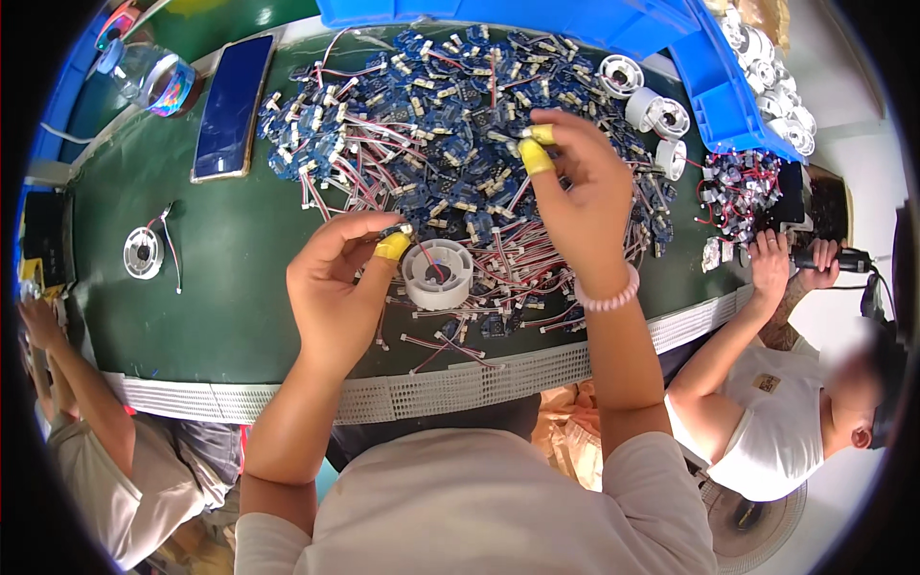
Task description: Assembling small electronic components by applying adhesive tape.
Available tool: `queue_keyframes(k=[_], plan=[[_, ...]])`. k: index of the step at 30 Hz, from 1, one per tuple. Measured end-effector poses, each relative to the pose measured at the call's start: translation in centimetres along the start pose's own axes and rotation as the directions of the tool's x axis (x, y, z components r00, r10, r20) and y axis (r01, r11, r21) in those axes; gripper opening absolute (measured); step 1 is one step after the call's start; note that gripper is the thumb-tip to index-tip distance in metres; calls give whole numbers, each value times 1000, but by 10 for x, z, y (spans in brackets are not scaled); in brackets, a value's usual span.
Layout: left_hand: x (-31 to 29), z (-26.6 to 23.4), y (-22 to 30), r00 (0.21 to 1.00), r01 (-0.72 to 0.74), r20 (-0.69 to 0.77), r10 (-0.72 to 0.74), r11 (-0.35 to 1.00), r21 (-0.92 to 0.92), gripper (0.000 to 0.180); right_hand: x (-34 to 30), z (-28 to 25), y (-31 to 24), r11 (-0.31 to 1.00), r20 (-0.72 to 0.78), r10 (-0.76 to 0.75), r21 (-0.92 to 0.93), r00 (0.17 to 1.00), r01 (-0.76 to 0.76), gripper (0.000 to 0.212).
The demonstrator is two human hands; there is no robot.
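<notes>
Yellow wraps cover fingertips on both of my hands. Between thumb and forefinger, my left hand [335,287] pinches a small blue circuit board [391,231]. A red wire runs from near that board into a white round plastic housing [437,284], which stands upright on the table beside the fingertips. Farther right and higher, my right hand [585,196] has thumb and forefinger closed over the pile of circuit boards [450,144]; a small pale bit shows at the tips, too small to name. Bundles of red, white and black wires [513,254] with white connectors lie around the housing.
A finished-looking housing with wire [144,253] lies at left, near a phone [233,107] and a bottle [153,79]. More white housings [661,113] stand right, beside a blue bin [724,96]. Co-workers' hands [771,264] are at both sides. A white perforated edging [431,393] borders the table.
</notes>
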State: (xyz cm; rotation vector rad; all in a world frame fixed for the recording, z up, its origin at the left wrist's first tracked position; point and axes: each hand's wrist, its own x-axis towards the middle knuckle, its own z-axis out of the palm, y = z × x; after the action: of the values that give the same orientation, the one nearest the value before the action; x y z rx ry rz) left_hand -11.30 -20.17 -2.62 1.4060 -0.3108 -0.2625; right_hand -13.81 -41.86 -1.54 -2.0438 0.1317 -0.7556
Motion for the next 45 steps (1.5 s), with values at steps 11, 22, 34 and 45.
queue_keyframes(k=[11, 22, 34, 45], plan=[[4, -3, -1, 1000, 22, 15, -20, 994, -111, 27, -19, 12, -38, 738, 256, 213, 590, 943, -328, 17], [5, -5, -3, 997, -22, 75, 34, 988, -155, 25, -18, 0, -28, 651, 305, 297, 628, 905, -426, 17], [2, -6, -2, 996, -27, 74, 41, 983, -184, 23, -11, -3, -20, 390, 120, 274, 893, 954, -224, 18], [-2, 5, 2, 973, -161, 163, 166, 986, -40, 26, 41, 7, -31, 663, 191, 337, 648, 922, -376, 21]])
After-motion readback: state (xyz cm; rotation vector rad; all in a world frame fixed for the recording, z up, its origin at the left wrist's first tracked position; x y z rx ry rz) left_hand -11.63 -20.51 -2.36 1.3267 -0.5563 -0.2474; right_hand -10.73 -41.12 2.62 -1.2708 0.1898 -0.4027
